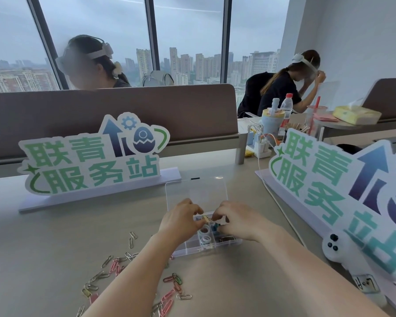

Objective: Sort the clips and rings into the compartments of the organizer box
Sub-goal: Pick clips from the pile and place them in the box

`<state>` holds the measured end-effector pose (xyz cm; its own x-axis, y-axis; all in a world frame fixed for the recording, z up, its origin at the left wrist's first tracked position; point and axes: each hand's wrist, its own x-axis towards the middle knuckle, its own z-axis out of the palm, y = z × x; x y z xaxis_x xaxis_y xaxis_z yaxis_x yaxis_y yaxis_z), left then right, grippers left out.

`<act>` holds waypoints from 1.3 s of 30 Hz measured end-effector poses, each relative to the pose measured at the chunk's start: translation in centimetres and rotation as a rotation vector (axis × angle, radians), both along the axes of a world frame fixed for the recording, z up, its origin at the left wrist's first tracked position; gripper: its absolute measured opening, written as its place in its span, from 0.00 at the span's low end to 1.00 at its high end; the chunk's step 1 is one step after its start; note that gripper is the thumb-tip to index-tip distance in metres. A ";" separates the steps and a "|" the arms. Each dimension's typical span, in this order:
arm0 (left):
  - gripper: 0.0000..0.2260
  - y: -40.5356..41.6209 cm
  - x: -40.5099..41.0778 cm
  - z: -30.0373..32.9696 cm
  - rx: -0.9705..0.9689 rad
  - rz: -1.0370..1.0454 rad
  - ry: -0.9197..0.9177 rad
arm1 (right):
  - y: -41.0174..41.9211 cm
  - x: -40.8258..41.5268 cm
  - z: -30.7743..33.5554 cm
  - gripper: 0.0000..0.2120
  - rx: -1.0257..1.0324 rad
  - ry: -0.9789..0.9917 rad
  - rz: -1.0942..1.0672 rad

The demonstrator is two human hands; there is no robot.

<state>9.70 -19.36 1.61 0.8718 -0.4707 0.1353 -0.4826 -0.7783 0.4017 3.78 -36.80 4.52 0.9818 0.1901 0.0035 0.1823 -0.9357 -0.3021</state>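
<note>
**Both hands meet over the far compartments of the organizer box**

The clear plastic organizer box [207,242] sits on the grey desk [55,236], its transparent lid [196,193] standing open on the far side. All places below are given from this box.

Directly above its far compartments, the left hand [181,221] and the right hand [237,221] come together with fingers curled inward. Between their fingertips shows a small yellowish clip [208,218], which looks like a binder clip, though it is too small to be sure. Each hand is pinched nearly closed around it; which hand actually bears it, or whether both do, cannot be told.

Inside the box, a middle compartment holds several pale blue-white rings [205,234], and the compartment on the right side holds dark clips [226,239]. Something teal lies beneath the right hand's fingers. The near left compartments look empty.

To the near left of the box, a loose scatter of pink, green and silver wire paper clips [124,273] lies spread on the desk, well apart from the box wall and reaching towards the person's forearm.

The step in hand appears to be seating or releasing this one clip into a far compartment. The sorting seems partway done, since most paper clips are unsorted. The next move likely calls for letting the clip drop cleanly inside a single compartment, then reaching to the near left for the scattered paper clips, picking them singly or in small pinches.
</note>
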 end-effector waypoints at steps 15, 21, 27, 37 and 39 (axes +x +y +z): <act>0.10 8.3 -4.5 0.7 -0.077 0.099 -0.067 | 7.7 -2.3 0.1 0.12 0.120 -0.100 0.159; 0.09 13.6 -7.2 0.6 -0.109 0.194 -0.076 | 13.1 -4.6 -0.7 0.10 0.100 -0.082 0.291; 0.08 18.2 -10.4 -0.5 -0.115 0.278 -0.091 | 17.5 -6.4 -1.7 0.09 0.085 -0.075 0.377; 0.08 22.9 -14.2 -2.4 -0.137 0.429 -0.105 | 21.4 -9.0 -2.5 0.14 0.046 -0.170 0.471; 0.09 23.2 -14.5 -2.6 -0.132 0.461 -0.092 | 22.1 -9.6 -2.6 0.15 0.005 -0.213 0.443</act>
<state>-4.81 3.88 -1.01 0.9670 -0.0123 0.2546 -0.1382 -0.8645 0.4833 -5.82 -14.65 1.90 0.7838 0.5888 0.1976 0.6207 -0.7529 -0.2189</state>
